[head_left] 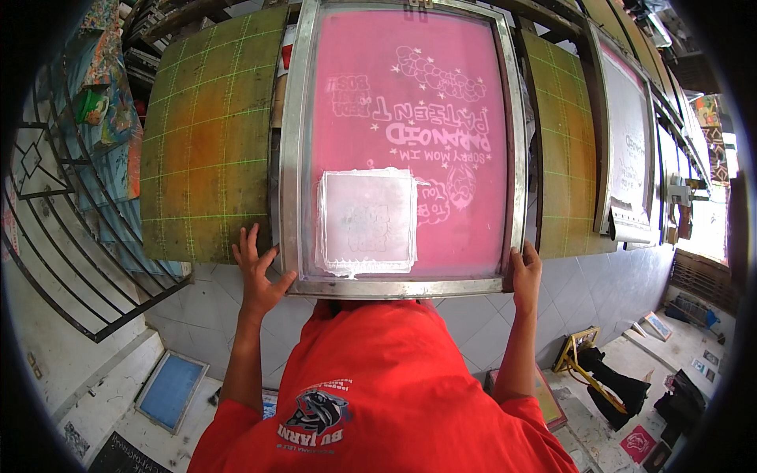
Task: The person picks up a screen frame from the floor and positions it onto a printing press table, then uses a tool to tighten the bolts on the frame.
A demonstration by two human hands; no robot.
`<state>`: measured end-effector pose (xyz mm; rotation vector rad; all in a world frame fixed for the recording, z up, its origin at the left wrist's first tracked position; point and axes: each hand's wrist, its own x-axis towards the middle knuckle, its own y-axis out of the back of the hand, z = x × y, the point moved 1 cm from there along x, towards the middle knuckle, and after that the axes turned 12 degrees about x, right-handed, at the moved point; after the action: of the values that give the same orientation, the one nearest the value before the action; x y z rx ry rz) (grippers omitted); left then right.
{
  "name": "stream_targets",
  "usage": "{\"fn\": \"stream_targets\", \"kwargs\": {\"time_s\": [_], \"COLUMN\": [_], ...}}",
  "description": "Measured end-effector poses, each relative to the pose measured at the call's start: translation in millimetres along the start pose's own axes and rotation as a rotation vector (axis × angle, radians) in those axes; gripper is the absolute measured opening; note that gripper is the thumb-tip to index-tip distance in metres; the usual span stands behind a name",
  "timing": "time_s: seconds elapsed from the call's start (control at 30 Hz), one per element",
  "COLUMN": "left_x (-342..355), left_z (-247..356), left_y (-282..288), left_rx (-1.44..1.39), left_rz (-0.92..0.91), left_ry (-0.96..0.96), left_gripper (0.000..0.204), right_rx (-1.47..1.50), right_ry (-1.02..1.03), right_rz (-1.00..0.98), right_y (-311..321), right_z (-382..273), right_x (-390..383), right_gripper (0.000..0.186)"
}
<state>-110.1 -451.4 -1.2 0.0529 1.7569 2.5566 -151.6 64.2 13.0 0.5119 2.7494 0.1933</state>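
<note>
A metal-framed printing screen (457, 221) with pink mesh, pale lettering and drawings lies centred before me. A white smeared square (367, 221) covers its lower left part. My left hand (259, 272) is at the screen's lower left corner, fingers spread and raised, thumb at the frame. My right hand (526, 276) grips the frame at its lower right corner. A board with a green grid (206, 134) flanks the screen on the left, and a similar board (560, 142) on the right. My red shirt (402, 378) fills the lower middle.
Further right is another screen (627, 126). A black metal railing (71, 244) curves along the left. Below lie tiled surfaces (599, 288), a blue screen (165, 390), black cloth on a yellow frame (611, 382) and a small pink print (637, 443).
</note>
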Motion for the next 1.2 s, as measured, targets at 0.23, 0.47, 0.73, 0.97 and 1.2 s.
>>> {"fn": "stream_targets", "kwargs": {"time_s": [0.23, 0.47, 0.73, 0.97, 1.2], "left_x": [-0.5, 1.5, 2.7, 3.9, 10.3], "left_z": [-2.9, -1.0, -1.7, 0.9, 4.8], "left_y": [-2.4, 0.4, -3.6, -4.8, -0.5], "left_rx": [-0.001, 0.009, -0.013, -0.027, 0.014], "left_rz": [0.018, -0.008, -0.016, -0.014, -0.135], "left_ry": [-0.011, -0.001, -0.002, 0.048, 0.154], "left_gripper": [0.055, 0.057, 0.058, 0.057, 0.052], "right_rx": [0.025, 0.057, 0.007, 0.045, 0.177], "right_ry": [-0.027, -0.039, -0.023, -0.176, -0.130], "right_rz": [-0.036, -0.037, -0.044, -0.042, -0.174], "right_y": [5.8, 5.4, 5.2, 6.7, -5.6], "right_z": [9.2, 8.7, 2.8, -7.4, -8.4], "right_x": [3.1, 2.8, 7.2, 18.4, 61.5], "right_gripper": [0.033, 0.034, 0.037, 0.035, 0.029]}}
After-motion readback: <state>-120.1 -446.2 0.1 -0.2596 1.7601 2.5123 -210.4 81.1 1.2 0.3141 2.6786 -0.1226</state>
